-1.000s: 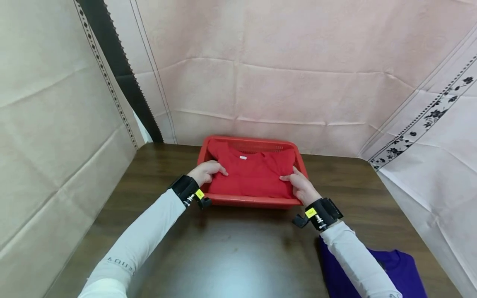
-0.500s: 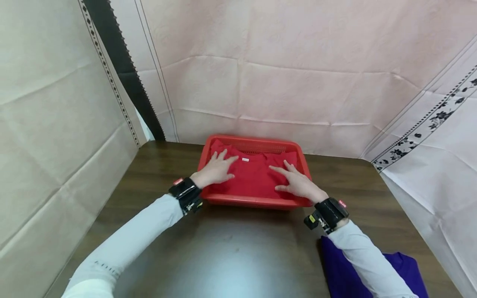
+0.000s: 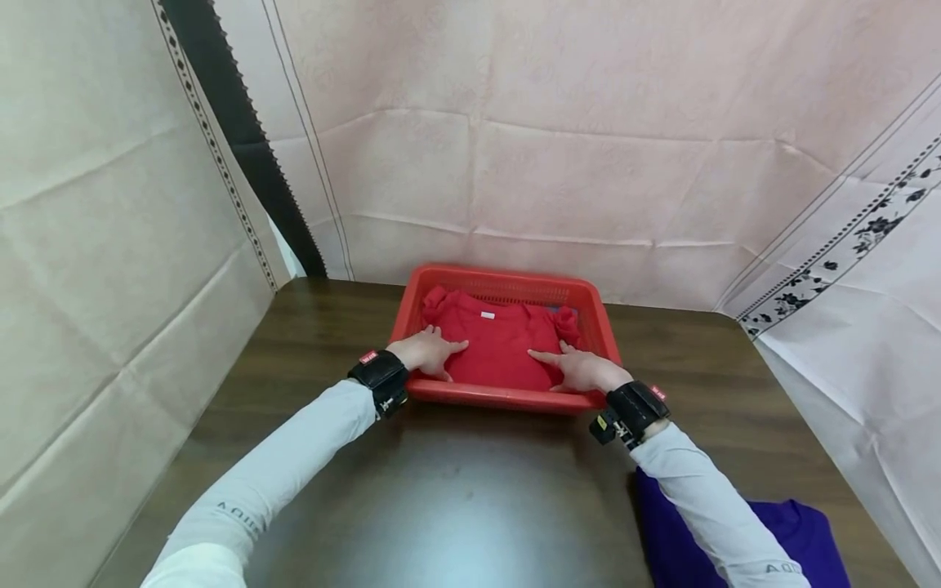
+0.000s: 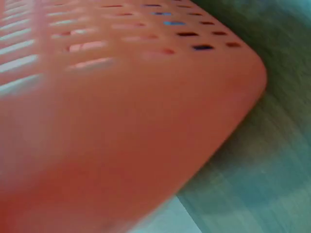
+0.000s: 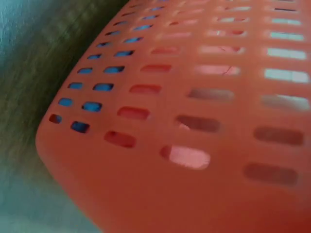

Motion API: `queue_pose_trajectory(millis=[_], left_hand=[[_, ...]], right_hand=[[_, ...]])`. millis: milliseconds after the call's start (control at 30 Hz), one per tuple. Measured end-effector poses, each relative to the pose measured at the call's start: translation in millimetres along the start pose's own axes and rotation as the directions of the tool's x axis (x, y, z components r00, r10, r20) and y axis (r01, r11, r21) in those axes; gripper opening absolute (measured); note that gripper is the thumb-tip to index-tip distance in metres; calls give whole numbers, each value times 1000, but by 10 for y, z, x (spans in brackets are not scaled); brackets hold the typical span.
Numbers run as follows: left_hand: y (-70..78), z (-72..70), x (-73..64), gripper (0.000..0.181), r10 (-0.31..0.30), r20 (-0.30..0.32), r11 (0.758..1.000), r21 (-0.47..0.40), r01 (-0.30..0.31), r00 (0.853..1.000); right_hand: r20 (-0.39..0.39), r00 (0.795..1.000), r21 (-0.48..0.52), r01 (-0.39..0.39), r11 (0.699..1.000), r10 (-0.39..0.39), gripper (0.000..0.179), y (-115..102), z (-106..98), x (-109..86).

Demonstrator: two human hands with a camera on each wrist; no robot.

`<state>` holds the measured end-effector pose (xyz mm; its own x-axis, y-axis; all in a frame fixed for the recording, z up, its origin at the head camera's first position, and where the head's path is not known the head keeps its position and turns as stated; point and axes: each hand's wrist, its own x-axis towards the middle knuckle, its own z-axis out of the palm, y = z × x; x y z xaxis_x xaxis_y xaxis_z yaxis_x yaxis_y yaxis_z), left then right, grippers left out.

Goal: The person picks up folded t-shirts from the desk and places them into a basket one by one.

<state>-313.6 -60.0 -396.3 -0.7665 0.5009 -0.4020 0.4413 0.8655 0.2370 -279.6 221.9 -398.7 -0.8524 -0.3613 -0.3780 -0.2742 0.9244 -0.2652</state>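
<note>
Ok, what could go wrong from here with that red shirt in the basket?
The red shirt could end up creased: its upper corners are bunched inside the basket, and pushing by the left grip and right grip might worsen that. Also, the right sleeve crosses over the purple garment and might drag it when pulled back; I can't tell whether they touch.

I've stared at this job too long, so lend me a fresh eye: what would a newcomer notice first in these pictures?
First, the bright red basket near the far edge of the table, with a red shirt inside and the left hand and right hand over its sides. Next, the purple shirt at the head view's lower right, partly hidden by the right sleeve.
</note>
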Motion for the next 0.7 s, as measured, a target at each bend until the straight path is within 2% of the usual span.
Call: queue_pose_trajectory(millis=[67, 100, 133, 167, 200, 267, 333, 367, 400, 433, 500, 600, 667, 700], left_hand=[[26, -38, -26, 65, 28, -89, 999, -14, -30, 996], [55, -65, -56, 57, 40, -147, 999, -30, -45, 988], [96, -90, -94, 49, 51, -216, 997, -47, -62, 975], [153, -114, -147, 43, 56, -288, 994, -69, -79, 956], [228, -129, -209, 36, 59, -364, 992, -86, -97, 929], [422, -137, -352, 26, 81, -508, 978, -126, -168, 858], [653, -101, -494, 19, 110, -604, 955, -156, -252, 789], [770, -64, -553, 16, 126, -630, 941, -169, -293, 767], [882, -14, -595, 14, 142, -639, 924, -188, -332, 756], [986, 47, -618, 12, 162, -637, 908, -203, -367, 753], [1176, 196, -610, 9, 197, -607, 881, -235, -410, 770], [1420, 477, -502, 8, 223, -519, 848, -314, -427, 825], [1566, 689, -409, 10, 229, -450, 825, -381, -418, 863], [1637, 793, -371, 11, 228, -410, 810, -423, -406, 883]], right_hand=[[-131, 990, -13, 59, 998, -60, 63, 15, -23, -80], [-216, 972, -33, 89, 996, -94, 55, 25, -29, -137], [-304, 945, -56, 112, 992, -124, 45, 29, -33, -209], [-397, 906, -76, 130, 989, -149, 36, 32, -28, -294], [-485, 858, -86, 146, 985, -170, 26, 32, -15, -393], [-622, 760, -105, 157, 982, -187, 12, 40, 32, -628], [-714, 675, -102, 159, 982, -183, 17, 70, 113, -891], [-748, 639, -108, 151, 983, -180, 23, 106, 162, -1022], [-769, 615, -115, 131, 985, -172, 29, 153, 208, -1150], [-782, 603, -118, 98, 988, -154, 34, 212, 255, -1276], [-804, 584, -124, 19, 992, -112, 39, 368, 354, -1505], [-817, 576, -106, -124, 987, -15, 40, 663, 540, -1806], [-829, 556, -70, -210, 975, 61, 34, 886, 698, -1996], [-825, 553, -38, -255, 966, 113, 31, 1001, 779, -2098]])
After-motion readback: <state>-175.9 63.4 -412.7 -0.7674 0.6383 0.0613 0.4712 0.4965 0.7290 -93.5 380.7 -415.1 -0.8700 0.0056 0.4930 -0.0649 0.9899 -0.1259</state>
